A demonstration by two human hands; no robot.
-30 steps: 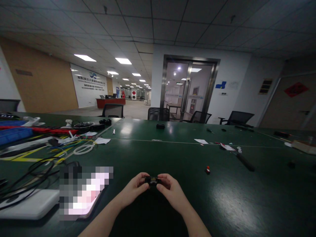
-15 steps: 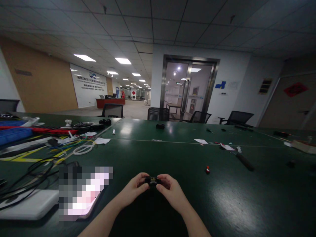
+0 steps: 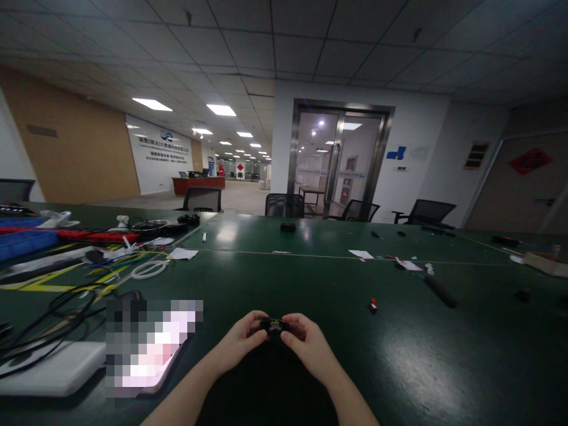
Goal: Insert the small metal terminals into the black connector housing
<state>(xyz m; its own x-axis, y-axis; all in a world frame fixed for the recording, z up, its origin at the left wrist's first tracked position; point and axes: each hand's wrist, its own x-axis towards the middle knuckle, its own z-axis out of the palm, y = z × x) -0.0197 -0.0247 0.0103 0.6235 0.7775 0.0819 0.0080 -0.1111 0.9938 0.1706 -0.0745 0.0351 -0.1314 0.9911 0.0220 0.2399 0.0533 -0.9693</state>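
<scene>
Between my two hands is a small black part with a pale, metallic-looking middle (image 3: 274, 325); its exact kind is too small to make out. My left hand (image 3: 246, 337) pinches its left end between thumb and fingers. The right end is gripped the same way by my right hand (image 3: 306, 337). Both hands are closed, and the fingertips cover the part's two ends. Beneath them lies the dark green tabletop (image 3: 319, 290). A small red and white item (image 3: 373, 305) stands on the table to the right of my right hand.
Left of my arms lie a blurred-out, lit phone-like device (image 3: 164, 349), a white box-shaped device (image 3: 66, 364), black cables (image 3: 57, 319) and a coiled white cable (image 3: 149, 270). A dark rod-like handle (image 3: 439, 291) lies at right. Farther back are a black block (image 3: 288, 227) and papers (image 3: 184, 253).
</scene>
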